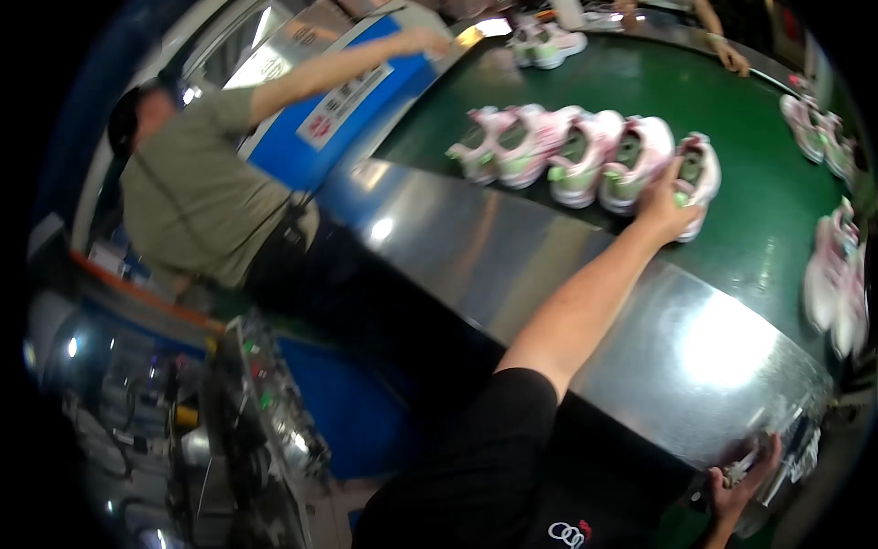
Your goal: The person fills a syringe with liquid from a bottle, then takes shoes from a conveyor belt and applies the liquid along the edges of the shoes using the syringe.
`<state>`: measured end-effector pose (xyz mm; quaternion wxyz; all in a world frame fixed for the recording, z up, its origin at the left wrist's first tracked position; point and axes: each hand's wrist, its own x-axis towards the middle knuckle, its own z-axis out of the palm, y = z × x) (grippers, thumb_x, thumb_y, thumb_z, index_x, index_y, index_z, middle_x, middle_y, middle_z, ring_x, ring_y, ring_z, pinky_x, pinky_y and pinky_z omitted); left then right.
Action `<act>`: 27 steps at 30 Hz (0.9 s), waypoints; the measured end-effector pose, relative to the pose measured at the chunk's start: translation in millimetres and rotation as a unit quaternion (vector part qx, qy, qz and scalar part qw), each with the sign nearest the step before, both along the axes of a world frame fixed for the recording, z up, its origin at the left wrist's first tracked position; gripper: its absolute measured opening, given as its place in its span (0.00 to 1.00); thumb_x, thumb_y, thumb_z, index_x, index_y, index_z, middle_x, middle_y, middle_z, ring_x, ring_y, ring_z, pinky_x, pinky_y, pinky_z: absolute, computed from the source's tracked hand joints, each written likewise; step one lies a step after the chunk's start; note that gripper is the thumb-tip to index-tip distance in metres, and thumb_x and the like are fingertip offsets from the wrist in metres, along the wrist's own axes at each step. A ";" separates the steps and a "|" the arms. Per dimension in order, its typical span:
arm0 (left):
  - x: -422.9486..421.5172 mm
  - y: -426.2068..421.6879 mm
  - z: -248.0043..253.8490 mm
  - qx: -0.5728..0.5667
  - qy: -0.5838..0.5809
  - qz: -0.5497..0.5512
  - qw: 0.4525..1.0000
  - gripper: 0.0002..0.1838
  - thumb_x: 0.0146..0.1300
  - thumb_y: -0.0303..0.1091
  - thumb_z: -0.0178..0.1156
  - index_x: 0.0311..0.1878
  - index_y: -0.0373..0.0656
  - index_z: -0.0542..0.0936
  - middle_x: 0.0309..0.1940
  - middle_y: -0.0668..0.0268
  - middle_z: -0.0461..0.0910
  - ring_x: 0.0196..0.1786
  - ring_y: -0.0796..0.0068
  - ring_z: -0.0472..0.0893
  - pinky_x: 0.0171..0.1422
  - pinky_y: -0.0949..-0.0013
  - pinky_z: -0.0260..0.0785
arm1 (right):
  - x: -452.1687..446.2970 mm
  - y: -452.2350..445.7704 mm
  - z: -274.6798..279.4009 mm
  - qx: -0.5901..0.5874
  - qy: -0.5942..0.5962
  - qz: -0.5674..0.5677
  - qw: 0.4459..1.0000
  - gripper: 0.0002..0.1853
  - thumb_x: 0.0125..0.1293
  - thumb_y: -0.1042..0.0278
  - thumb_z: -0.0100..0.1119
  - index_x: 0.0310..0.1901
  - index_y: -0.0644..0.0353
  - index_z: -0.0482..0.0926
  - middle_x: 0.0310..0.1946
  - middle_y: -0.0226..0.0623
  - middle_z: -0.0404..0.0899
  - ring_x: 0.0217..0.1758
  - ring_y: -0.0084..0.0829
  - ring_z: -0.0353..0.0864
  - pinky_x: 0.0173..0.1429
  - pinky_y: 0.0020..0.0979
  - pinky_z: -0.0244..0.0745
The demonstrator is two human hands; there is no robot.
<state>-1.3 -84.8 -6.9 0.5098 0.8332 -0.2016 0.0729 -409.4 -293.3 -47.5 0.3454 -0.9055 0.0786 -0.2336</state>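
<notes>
My left hand (669,206) is closed on the heel and collar of a white-and-pink sneaker (704,183), the rightmost of a row on the green belt. Beside it stand more pink-and-white sneakers with pale green heels, among them a sneaker (640,160) just left of my hand and a sneaker (471,151) at the row's far end. Low at the right, my right hand (736,494) has its thumb and fingers around a small pale item, too blurred to name. It is close to a shiny object wrapped in clear plastic (796,448).
A metal ledge (512,242) edges the green belt (750,247). More sneakers (832,274) sit at the right, others (547,44) at the far end. A co-worker (201,183) reaches toward the belt at left; another person's hand (732,57) rests across it. Machinery (274,393) stands lower left.
</notes>
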 end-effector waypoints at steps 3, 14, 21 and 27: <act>-31.4 23.5 46.3 -0.030 0.065 -0.050 0.996 0.42 0.42 0.38 0.70 0.65 0.45 0.68 0.51 0.56 0.79 0.54 0.63 0.79 0.59 0.65 0.69 | 1.3 -3.5 3.4 -0.016 -0.016 0.008 1.000 0.57 0.54 0.37 0.66 0.72 0.68 0.46 0.71 0.49 0.50 0.74 0.46 0.52 0.74 0.45 0.49; -190.0 98.6 17.3 0.113 -0.136 -0.093 0.980 0.51 0.49 0.45 0.70 0.72 0.51 0.51 0.59 0.53 0.63 0.56 0.47 0.74 0.57 0.52 0.73 | 10.5 -7.9 8.5 -0.047 -0.034 0.028 0.998 0.57 0.56 0.33 0.61 0.72 0.69 0.47 0.72 0.50 0.50 0.75 0.46 0.50 0.76 0.44 0.44; -131.9 93.3 25.2 -0.191 0.324 -0.211 0.902 0.42 0.50 0.25 0.64 0.69 0.46 0.56 0.59 0.56 0.63 0.46 0.64 0.78 0.39 0.61 0.77 | 6.0 -6.6 9.6 0.010 -0.031 0.036 0.999 0.58 0.55 0.28 0.58 0.71 0.71 0.49 0.72 0.50 0.50 0.76 0.45 0.49 0.76 0.45 0.43; -20.6 33.9 -42.7 -0.008 0.280 -0.079 0.957 0.25 0.69 0.50 0.45 0.37 0.35 0.80 0.19 0.59 0.79 0.23 0.63 0.80 0.30 0.59 0.74 | -22.1 0.4 23.0 0.147 -0.013 -0.022 0.989 0.59 0.50 0.20 0.54 0.69 0.67 0.57 0.72 0.48 0.52 0.73 0.42 0.54 0.73 0.41 0.50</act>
